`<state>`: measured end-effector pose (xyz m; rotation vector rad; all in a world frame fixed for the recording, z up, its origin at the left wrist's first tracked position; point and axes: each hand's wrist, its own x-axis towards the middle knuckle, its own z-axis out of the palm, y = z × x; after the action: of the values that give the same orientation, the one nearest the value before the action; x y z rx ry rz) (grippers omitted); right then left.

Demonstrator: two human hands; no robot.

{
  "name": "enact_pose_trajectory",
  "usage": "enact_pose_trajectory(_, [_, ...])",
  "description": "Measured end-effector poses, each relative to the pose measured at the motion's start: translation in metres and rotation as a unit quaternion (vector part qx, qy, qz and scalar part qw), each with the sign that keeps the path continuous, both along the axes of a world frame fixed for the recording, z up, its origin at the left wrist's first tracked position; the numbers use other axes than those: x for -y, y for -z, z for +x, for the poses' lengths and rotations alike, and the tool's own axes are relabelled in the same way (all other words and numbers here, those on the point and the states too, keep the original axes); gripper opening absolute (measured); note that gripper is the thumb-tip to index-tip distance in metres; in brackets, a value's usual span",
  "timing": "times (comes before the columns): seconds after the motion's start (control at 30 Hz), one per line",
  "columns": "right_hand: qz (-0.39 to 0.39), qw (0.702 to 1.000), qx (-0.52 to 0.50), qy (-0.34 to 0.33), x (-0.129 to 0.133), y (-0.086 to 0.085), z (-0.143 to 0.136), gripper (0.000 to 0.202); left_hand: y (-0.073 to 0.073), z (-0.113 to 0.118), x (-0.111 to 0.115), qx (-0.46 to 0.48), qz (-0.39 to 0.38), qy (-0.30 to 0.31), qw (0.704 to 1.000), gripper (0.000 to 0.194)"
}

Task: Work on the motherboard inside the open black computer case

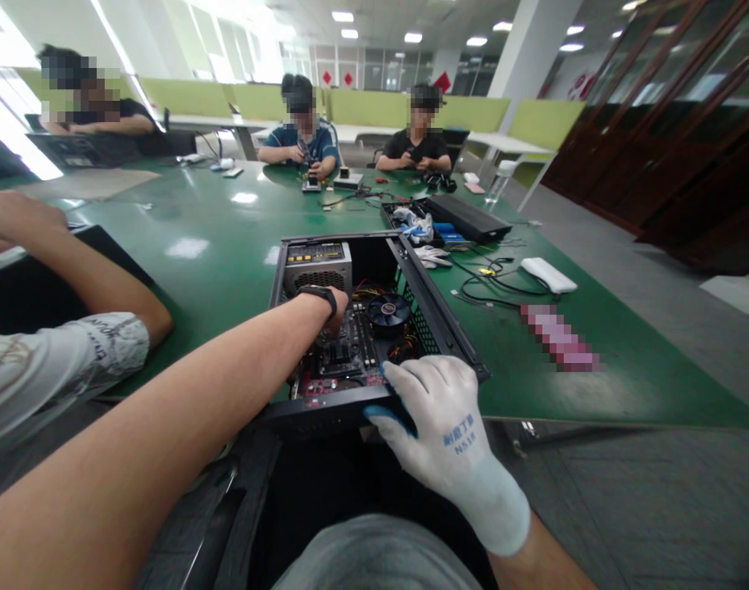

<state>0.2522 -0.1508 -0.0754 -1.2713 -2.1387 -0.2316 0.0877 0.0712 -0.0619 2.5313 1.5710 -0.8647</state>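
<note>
An open black computer case (pixel 448 315) lies at the front edge of the green table. Inside it are a power supply (pixel 318 265), a round fan (pixel 388 311) and a motherboard (pixel 341 348). My bare left hand (pixel 338 308), with a black band at the wrist, reaches down into the case beside the power supply; its fingers are hidden. My right hand (pixel 433 401), in a white glove with blue fingertips, grips the near edge of the case, thumb outside and fingers over the rim.
A person's arm (pixel 97 270) rests by another black case at the left. Across the table (pixel 208 217) sit several people. A tray with gloves (pixel 415 225), cables (pixel 491 283) and a white pouch (pixel 547 275) lie behind and to the right.
</note>
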Motion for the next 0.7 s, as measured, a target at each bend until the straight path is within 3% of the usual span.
enact_pose_trajectory(0.27, [0.004, 1.0, -0.023, -0.005, 0.003, 0.0, 0.008, 0.041, 0.005, -0.002, -0.005, -0.008, -0.013, 0.002, 1.0, 0.057])
enact_pose_trajectory(0.43, [0.075, 0.994, -0.069, 0.035, 0.001, -0.013, 0.041, 0.04, 0.003, 0.0, -0.004, -0.006, -0.01, -0.004, 1.0, 0.054])
enact_pose_trajectory(0.5, [0.106, 0.986, -0.088, 0.096, -0.008, -0.019, 0.068, 0.038, 0.002, 0.001, -0.002, -0.008, -0.01, -0.006, 1.0, 0.053])
enact_pose_trajectory(0.6, [0.118, 0.949, -0.073, 0.282, -0.038, -0.021, 0.123, 0.036, 0.003, 0.001, -0.002, 0.0, -0.012, -0.004, 1.0, 0.055])
enact_pose_trajectory(0.67, [0.01, 0.902, 0.018, 0.432, -0.065, -0.019, 0.164, 0.046, 0.005, 0.0, -0.003, 0.02, -0.011, -0.007, 1.0, 0.057])
enact_pose_trajectory(0.7, [-0.023, 0.887, 0.034, 0.459, -0.078, -0.017, 0.184, 0.05, 0.007, -0.001, -0.004, 0.033, -0.009, -0.01, 0.999, 0.057])
